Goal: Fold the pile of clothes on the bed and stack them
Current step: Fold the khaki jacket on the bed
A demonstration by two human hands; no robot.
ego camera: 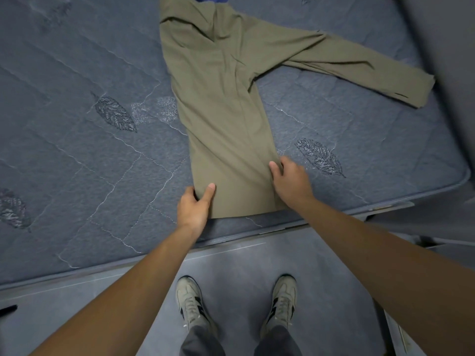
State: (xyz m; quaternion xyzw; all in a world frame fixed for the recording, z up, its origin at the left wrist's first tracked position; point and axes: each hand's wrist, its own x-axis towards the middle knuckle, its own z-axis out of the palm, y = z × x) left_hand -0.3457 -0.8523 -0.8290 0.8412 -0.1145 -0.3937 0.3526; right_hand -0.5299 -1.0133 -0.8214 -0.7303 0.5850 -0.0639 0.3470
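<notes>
Olive-green long-sleeved woven shirt (226,104) flat on grey quilted mattress (77,155). Left hand (194,209) pinches near hem corner; right hand (290,181) grips opposite hem edge. Advise: keep hem taut between fingers, lift evenly, fold toward collar.

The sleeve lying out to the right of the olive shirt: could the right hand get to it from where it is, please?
Probably yes. The right hand holds the olive shirt at its near right edge, and only bare mattress lies between it and the sleeve. It would have to let go first and stretch.
</notes>
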